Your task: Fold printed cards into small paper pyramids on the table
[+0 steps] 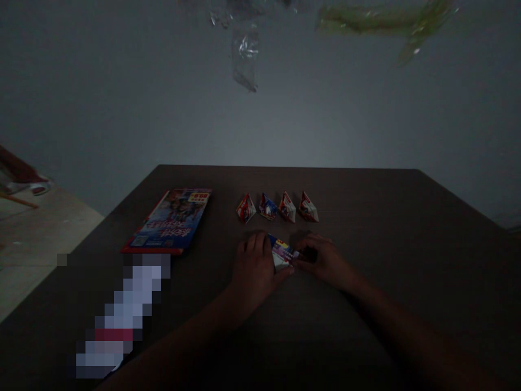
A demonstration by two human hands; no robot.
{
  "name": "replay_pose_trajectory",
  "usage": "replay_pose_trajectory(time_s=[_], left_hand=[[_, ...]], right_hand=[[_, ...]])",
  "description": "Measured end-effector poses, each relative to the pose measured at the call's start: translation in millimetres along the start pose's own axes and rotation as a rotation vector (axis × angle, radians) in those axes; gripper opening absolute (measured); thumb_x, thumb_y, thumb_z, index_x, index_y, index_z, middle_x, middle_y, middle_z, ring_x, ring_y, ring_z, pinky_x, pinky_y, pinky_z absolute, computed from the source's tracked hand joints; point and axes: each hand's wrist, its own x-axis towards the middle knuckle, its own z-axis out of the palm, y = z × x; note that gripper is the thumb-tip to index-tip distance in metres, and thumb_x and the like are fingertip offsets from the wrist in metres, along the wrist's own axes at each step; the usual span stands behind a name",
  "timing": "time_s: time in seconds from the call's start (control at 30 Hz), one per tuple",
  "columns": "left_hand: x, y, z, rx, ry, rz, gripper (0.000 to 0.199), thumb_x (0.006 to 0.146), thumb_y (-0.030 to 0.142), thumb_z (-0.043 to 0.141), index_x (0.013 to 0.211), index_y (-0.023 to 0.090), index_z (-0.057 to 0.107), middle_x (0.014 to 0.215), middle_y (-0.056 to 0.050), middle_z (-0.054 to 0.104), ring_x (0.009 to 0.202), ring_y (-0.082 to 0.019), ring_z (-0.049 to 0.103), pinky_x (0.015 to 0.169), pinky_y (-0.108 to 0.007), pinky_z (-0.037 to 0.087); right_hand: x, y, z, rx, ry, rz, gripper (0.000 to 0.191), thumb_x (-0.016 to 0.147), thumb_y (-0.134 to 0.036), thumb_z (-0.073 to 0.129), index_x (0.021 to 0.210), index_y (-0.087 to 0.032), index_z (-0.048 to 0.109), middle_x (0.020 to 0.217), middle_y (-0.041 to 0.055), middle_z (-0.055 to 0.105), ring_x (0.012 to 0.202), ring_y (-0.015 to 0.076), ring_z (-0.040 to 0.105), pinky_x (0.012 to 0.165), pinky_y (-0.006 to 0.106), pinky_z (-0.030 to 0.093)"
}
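A small piece of folded printed paper (281, 253), blue and white with a yellow patch, lies on the table between my hands. My left hand (254, 260) holds its left part, with the fingers over it and the thumb along its lower edge. At the paper's right end, my right hand (319, 258) pinches the edge between thumb and fingers. Just beyond stand several folded paper boats in a row, among them a red and white boat (246, 208), a blue boat (267, 207) and a white and red boat (308, 207).
To the left lies a stack of printed leaflets (171, 220). A blurred-out pale item (122, 315) is nearer me on the same side. The dark table (386, 217) meets a grey wall (345, 108) with clear plastic (245, 57) hanging on it. Another person's foot (38, 187) shows at far left.
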Motion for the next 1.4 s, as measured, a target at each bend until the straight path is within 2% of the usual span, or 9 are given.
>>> replay_pose_trajectory(time_s=[0.13, 0.37, 0.47, 0.57, 0.7, 0.9, 1.17, 1.3, 1.4], left_hand=[[1.8, -1.6, 0.5, -0.064, -0.006, 0.039, 0.075, 0.079, 0.065, 0.047, 0.127, 0.008, 0.046, 0.129, -0.018, 0.049, 0.119, -0.032, 0.042, 0.098, -0.045, 0.034], [5.1, -2.5, 1.9, -0.186, -0.01, 0.095, 0.08, 0.073, 0.06, 0.061, 0.134, 0.014, 0.036, 0.126, -0.013, 0.052, 0.115, -0.029, 0.046, 0.097, -0.043, 0.035], [5.0, -2.0, 3.5, -0.206, -0.003, 0.102, 0.094, 0.067, 0.059, 0.067, 0.139, 0.013, 0.028, 0.126, -0.014, 0.053, 0.112, -0.029, 0.049, 0.095, -0.042, 0.036], [4.5, -0.8, 3.7, -0.202, -0.007, 0.109, 0.103, 0.062, 0.061, 0.07, 0.141, 0.014, 0.022, 0.126, -0.015, 0.054, 0.111, -0.03, 0.051, 0.093, -0.042, 0.037], [4.2, 0.5, 2.1, -0.159, -0.011, 0.114, 0.089, 0.072, 0.057, 0.063, 0.139, 0.012, 0.025, 0.119, -0.016, 0.058, 0.106, -0.03, 0.055, 0.09, -0.043, 0.039], [5.2, 0.9, -0.6, -0.119, -0.053, 0.118, 0.088, 0.071, 0.056, 0.065, 0.138, 0.013, 0.027, 0.114, -0.016, 0.06, 0.103, -0.031, 0.058, 0.088, -0.043, 0.042], [4.5, 3.0, -0.8, -0.1, -0.193, 0.051, 0.067, 0.08, 0.042, 0.057, 0.134, 0.014, 0.031, 0.096, -0.013, 0.067, 0.082, -0.029, 0.066, 0.069, -0.037, 0.049], [5.0, 0.7, 0.8, -0.183, -0.209, 0.033, 0.053, 0.079, 0.038, 0.059, 0.124, 0.018, 0.04, 0.092, -0.008, 0.068, 0.081, -0.026, 0.067, 0.066, -0.034, 0.05], [5.8, -1.1, 2.2, -0.234, -0.213, 0.049, 0.047, 0.078, 0.036, 0.059, 0.118, 0.019, 0.043, 0.092, -0.007, 0.069, 0.081, -0.026, 0.067, 0.065, -0.032, 0.049]], right_hand=[[0.0, 1.0, 1.6, 0.108, 0.04, 0.009, 0.012, 0.074, -0.027, 0.069, 0.082, -0.02, 0.063, 0.084, 0.0026, 0.064, 0.08, 0.0182, 0.059, 0.074, 0.032, 0.044], [-3.2, -11.4, -2.0, 0.276, 0.0, 0.109, 0.012, 0.075, -0.03, 0.066, 0.073, -0.018, 0.066, 0.072, 0.0016, 0.066, 0.065, 0.0143, 0.059, 0.061, 0.026, 0.046], [-4.3, -12.6, -3.3, 0.368, 0.008, 0.137, 0.017, 0.077, -0.034, 0.064, 0.074, -0.017, 0.065, 0.063, -0.0003, 0.063, 0.055, 0.0122, 0.056, 0.056, 0.025, 0.045], [-4.6, -12.9, -3.5, 0.487, 0.041, 0.176, 0.022, 0.076, -0.038, 0.065, 0.075, -0.017, 0.064, 0.063, 0.0, 0.064, 0.055, 0.0125, 0.057, 0.055, 0.026, 0.046], [-4.9, -16.2, -2.9, 0.556, 0.075, 0.167, 0.023, 0.075, -0.039, 0.067, 0.078, -0.017, 0.064, 0.072, 0.0025, 0.067, 0.063, 0.0134, 0.061, 0.06, 0.026, 0.048], [-7.6, -21.8, -3.4, 0.657, -0.046, 0.135, 0.027, 0.081, -0.042, 0.061, 0.086, -0.016, 0.061, 0.072, 0.0021, 0.067, 0.061, 0.012, 0.059, 0.058, 0.025, 0.047], [-8.8, -26.1, -4.6, 0.385, -0.084, -0.203, 0.025, 0.086, -0.042, 0.054, 0.089, -0.019, 0.062, 0.09, 0.0061, 0.062, 0.089, 0.0198, 0.056, 0.08, 0.033, 0.045], [-8.1, -27.1, -5.9, 0.315, -0.15, -0.347, 0.022, 0.085, -0.04, 0.057, 0.096, -0.021, 0.063, 0.095, 0.0055, 0.063, 0.103, 0.0222, 0.053, 0.095, 0.039, 0.036], [-8.3, -28.4, -7.6, 0.292, -0.195, -0.406, 0.021, 0.084, -0.04, 0.058, 0.095, -0.022, 0.062, 0.096, 0.0041, 0.064, 0.102, 0.0219, 0.053, 0.099, 0.041, 0.03]])
